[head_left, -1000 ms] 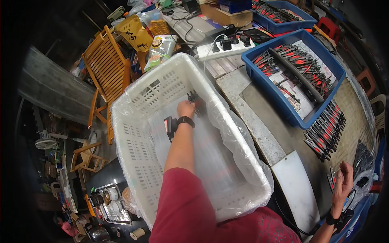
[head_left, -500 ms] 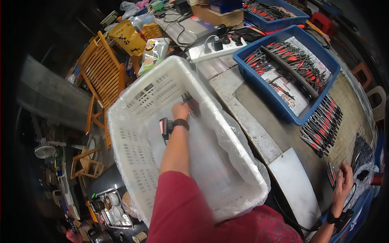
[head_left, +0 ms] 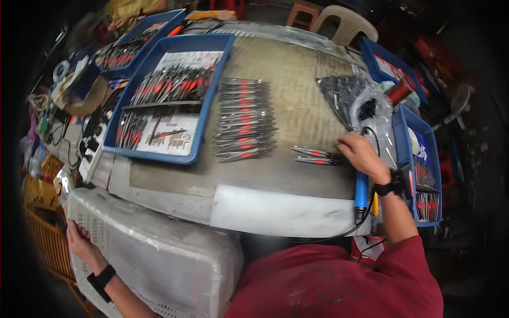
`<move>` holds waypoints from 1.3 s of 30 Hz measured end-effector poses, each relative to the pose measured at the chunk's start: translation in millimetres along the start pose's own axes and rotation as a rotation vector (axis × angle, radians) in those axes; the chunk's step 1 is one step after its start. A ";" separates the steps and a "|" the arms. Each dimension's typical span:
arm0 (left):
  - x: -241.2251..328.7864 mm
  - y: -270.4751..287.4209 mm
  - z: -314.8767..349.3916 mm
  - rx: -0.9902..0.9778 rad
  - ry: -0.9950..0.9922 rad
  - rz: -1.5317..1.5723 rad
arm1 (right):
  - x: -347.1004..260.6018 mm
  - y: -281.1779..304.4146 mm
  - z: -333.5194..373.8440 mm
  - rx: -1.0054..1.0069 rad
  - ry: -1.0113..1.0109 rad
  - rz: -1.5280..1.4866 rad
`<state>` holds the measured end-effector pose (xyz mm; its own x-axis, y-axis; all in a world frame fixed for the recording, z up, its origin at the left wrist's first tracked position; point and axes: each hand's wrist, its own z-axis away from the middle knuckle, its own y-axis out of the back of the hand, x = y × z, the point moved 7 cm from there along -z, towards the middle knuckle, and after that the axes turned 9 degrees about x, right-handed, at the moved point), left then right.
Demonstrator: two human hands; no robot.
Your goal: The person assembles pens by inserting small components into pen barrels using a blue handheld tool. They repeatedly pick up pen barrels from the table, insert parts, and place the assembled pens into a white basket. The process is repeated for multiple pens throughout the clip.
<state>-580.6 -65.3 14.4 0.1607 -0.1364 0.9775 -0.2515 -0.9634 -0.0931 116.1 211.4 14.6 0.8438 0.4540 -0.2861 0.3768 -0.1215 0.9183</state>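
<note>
The head view looks down on a worn grey table (head_left: 297,69) with the person's red sleeves at the lower edge. The right hand (head_left: 362,153) rests on the tabletop near its right side, fingers curled down and lying over the ends of two red-and-silver hand tools (head_left: 314,155) that lie side by side, pointing left; whether the fingers pinch the tools or merely press on them cannot be told; a black wristband sits on that wrist. Just left of the pair, well within reach, a stack of like tools (head_left: 244,119) lies in a neat column on the table; beyond the hand, a heap of black parts (head_left: 339,93) spills from a clear plastic bag (head_left: 371,108); a blue-handled tool (head_left: 361,191) with a black cord lies at the table's near edge, just beside the right wrist. The left hand (head_left: 78,239) is low at the left, well apart from the table, its fingers bent over the rim of a white lattice basket (head_left: 159,254) lined with clear plastic; the grip looks loose, holding nothing but the rim. A large blue tray (head_left: 212,95) on the table's left part holds more red-handled tools and printed sheets; another blue tray (head_left: 419,132) stands at the right edge.
</note>
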 end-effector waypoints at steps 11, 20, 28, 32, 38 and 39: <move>117.5 -148.7 160.5 -0.608 -0.223 0.009 | 2.7 -37.3 7.0 -0.239 0.005 -0.094; 164.0 -234.0 308.1 -1.107 -0.740 -0.186 | -43.2 19.2 -7.3 -0.103 0.041 -0.212; 172.5 -250.4 372.3 -1.081 -1.091 -0.171 | -197.3 87.7 6.6 0.147 0.625 -0.346; 181.4 -224.7 348.6 -1.001 -1.115 -0.199 | -238.7 86.9 5.1 0.165 0.723 -0.451; 180.1 -158.3 228.6 -0.639 -0.809 -0.134 | -248.5 76.6 0.2 0.286 0.533 -0.683; 167.8 -141.6 198.2 -0.557 -0.573 -0.084 | -248.2 75.1 0.7 0.282 0.513 -0.674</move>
<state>-328.8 2.5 154.2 0.6271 -0.3116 0.7139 -0.6319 -0.7394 0.2323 -64.8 89.0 154.4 0.1599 0.8384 -0.5211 0.8681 0.1319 0.4786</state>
